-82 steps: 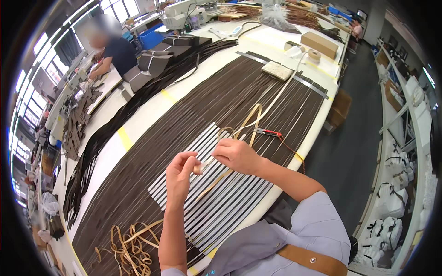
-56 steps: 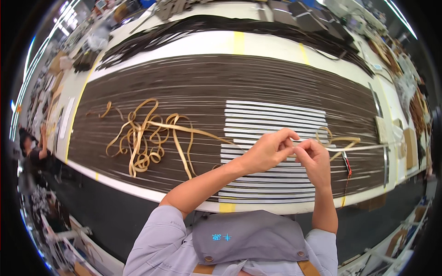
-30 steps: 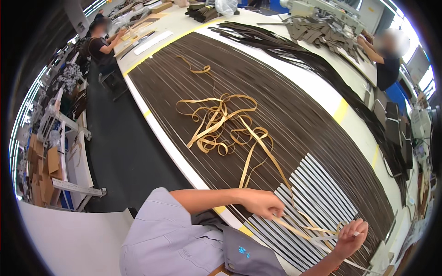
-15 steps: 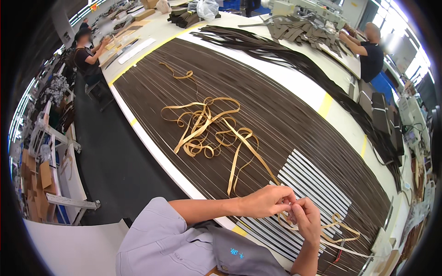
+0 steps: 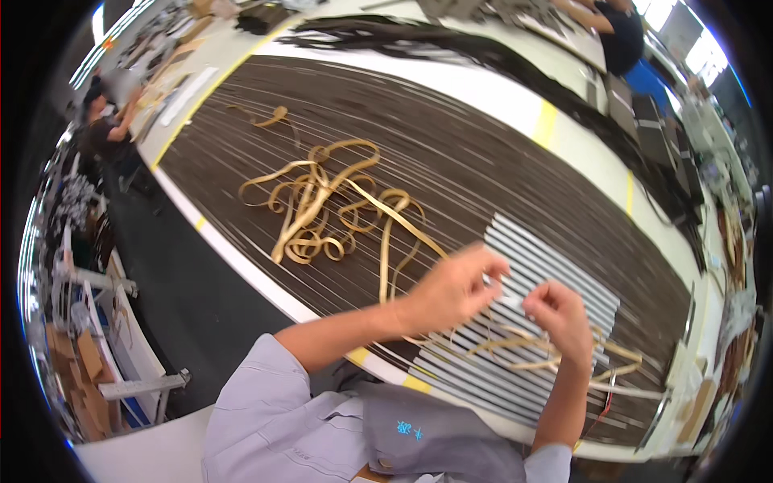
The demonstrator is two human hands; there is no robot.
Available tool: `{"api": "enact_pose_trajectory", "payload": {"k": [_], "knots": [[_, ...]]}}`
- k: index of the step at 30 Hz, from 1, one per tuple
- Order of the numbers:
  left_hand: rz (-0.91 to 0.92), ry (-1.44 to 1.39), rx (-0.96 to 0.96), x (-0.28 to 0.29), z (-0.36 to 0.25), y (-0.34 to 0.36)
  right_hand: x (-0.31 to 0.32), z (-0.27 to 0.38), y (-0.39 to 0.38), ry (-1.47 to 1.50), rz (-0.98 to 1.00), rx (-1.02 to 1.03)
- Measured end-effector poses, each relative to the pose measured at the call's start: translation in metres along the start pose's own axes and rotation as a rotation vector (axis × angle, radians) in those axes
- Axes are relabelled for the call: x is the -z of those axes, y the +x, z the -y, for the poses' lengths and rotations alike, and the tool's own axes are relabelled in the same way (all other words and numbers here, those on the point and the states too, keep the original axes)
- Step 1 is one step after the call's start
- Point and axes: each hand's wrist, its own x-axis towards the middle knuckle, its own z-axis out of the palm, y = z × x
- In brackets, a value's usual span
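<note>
My left hand (image 5: pixel 461 286) and my right hand (image 5: pixel 561 322) are raised over white strips (image 5: pixel 545 266) laid in rows on a long spread of dark brown strips (image 5: pixel 459 161). Both have closed, pinched fingers with a narrow gap between them; what they hold is blurred. Loose tan tape (image 5: pixel 318 201) lies tangled in loops to the left, and more crosses the white strips below my hands. A red-handled tool (image 5: pixel 605 405) lies right of my right forearm.
A long bundle of black strips (image 5: pixel 435 36) runs along the far side of the table (image 5: pixel 499 72). Co-workers (image 5: pixel 109 133) sit at the left and at the upper right (image 5: pixel 624 40). A white shelving rack (image 5: pixel 145 378) stands beside the floor aisle at the left.
My hands have moved apart since half a second ago, when their fingertips met. The view has swung and shifted over these seconds, and it is blurred now.
</note>
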Motion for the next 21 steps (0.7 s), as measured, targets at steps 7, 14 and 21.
{"api": "enact_pose_trajectory", "payload": {"k": [7,14,21], "knots": [[-0.035,0.371,0.09,0.047,0.074,0.107,0.048,-0.006,0.092,-0.12,-0.131,-0.085],[0.174,0.422,0.179,0.021,0.125,0.151,0.048,-0.027,0.149,-0.147,-0.084,-0.194],[0.194,0.508,0.147,0.02,0.139,0.153,0.04,-0.017,0.16,-0.209,-0.068,-0.252]]}}
